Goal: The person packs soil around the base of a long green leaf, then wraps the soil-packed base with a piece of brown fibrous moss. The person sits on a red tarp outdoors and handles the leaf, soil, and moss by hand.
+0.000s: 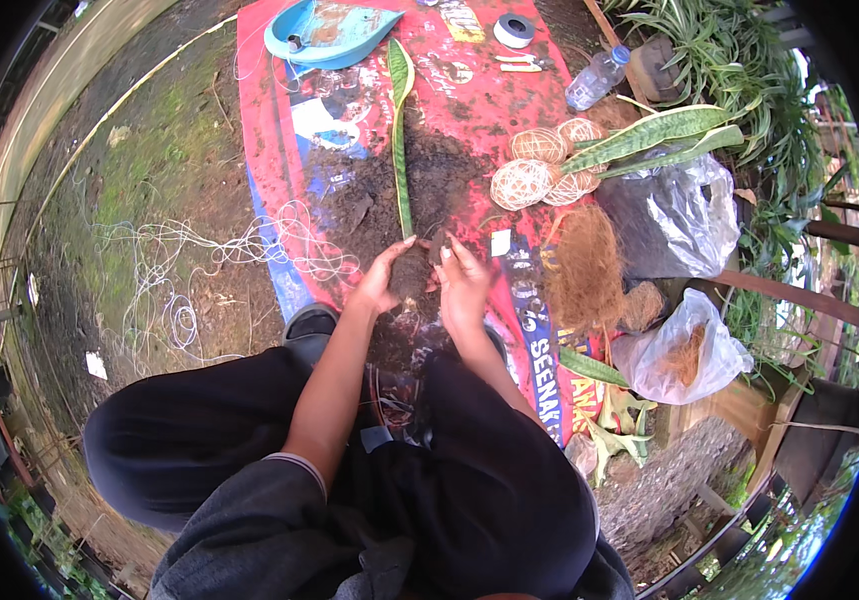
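My left hand [380,280] grips a dark ball of soil [408,280] from its left side. From the top of that ball rises a long snake plant leaf [401,157], green with yellow edges, pointing away from me. On the ball's right side is my right hand [467,289], its thumb and fingers pinching a small dark clump [438,244] that looks like soil. Beyond both hands, loose dark soil [437,169] is heaped on a red printed banner sheet [437,82].
Tangled white string [249,244] lies to the left, near a blue scoop-shaped container [332,34]. To the right are string-wrapped balls [523,184] with snake plant leaves [647,139], brown coconut fibre [587,270], plastic bags [684,352], a bottle [596,79] and a tape roll [513,31].
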Tool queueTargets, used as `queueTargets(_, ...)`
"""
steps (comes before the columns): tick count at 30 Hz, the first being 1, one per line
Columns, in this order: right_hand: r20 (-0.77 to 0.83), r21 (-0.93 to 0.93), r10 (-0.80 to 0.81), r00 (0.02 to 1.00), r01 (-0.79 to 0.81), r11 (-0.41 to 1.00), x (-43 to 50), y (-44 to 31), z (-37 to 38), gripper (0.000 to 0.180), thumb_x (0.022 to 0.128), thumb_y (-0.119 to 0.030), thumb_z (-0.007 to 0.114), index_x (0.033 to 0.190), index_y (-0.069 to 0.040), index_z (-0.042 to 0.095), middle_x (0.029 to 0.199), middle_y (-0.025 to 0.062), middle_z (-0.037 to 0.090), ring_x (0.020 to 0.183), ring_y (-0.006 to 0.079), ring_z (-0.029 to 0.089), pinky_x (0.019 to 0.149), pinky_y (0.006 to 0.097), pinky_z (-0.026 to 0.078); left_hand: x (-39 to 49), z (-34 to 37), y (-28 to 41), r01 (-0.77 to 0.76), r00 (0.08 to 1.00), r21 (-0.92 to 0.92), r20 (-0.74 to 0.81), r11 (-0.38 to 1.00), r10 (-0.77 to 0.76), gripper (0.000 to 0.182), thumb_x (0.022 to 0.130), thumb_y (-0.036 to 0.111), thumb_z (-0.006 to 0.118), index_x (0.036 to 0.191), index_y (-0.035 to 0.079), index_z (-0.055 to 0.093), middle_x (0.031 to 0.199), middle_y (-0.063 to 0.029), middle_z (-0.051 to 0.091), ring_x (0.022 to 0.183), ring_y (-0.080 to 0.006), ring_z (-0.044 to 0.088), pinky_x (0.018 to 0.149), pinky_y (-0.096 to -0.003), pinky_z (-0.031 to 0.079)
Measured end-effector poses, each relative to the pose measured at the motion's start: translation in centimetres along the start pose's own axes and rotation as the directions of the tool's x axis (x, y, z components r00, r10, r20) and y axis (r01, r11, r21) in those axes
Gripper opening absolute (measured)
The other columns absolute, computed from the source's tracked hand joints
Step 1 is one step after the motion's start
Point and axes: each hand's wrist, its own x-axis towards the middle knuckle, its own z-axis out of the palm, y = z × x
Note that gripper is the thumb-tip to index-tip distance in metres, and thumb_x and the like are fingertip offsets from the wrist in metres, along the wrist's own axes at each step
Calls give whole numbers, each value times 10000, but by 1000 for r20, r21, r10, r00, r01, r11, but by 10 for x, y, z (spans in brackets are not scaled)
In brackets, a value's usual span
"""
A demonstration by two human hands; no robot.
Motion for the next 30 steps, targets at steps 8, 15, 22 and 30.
queueTargets(8, -32, 266, 145, 989, -132, 955, 12, -5, -27, 366, 1005, -50, 564, 1363, 8, 515, 1217, 76, 649, 1078, 166, 633, 983, 346, 496, -1, 12, -6, -72, 922, 417, -318, 906, 220, 398, 974, 334, 623, 1254, 51, 618, 1159, -89, 657, 1075, -240, 649, 891, -435, 555)
queueTargets(15, 64, -467, -11, 998, 39, 883, -2, -17, 0, 282, 981, -9, 589, 1253, 33, 650, 1180, 115, 699, 1006, 169, 685, 895, 303, 543, 5, 9, -10, -26, 912, 157, -401, 987, 88, 552, 979, 604, 476, 1070, 82, 627, 998, -137, 670, 893, -258, 685, 788, -427, 565)
queueTargets(22, 622, -676, -328, 711, 699, 234, -4, 6, -8, 291, 915, 36, 594, 1198, 32, 664, 1233, 213, 657, 1220, 363, 604, 1020, 399, 507, 25, 19, -23, -13, 823, 391, -518, 920, 232, 575, 956, 638, 516, 1213, 133, 614, 1085, -36, 642, 990, -174, 602, 887, -352, 481)
queueTargets(30, 642, -696, -101, 760, 633, 338, -12, -2, -17, 502, 994, -138, 514, 1464, 8, 414, 1501, 231, 429, 1440, 392, 351, 1186, 523, 248, 17, 22, -20, -174, 848, 188, -471, 967, 244, 391, 1019, 432, 543, 1194, 93, 625, 1066, -59, 680, 959, -170, 651, 861, -328, 518)
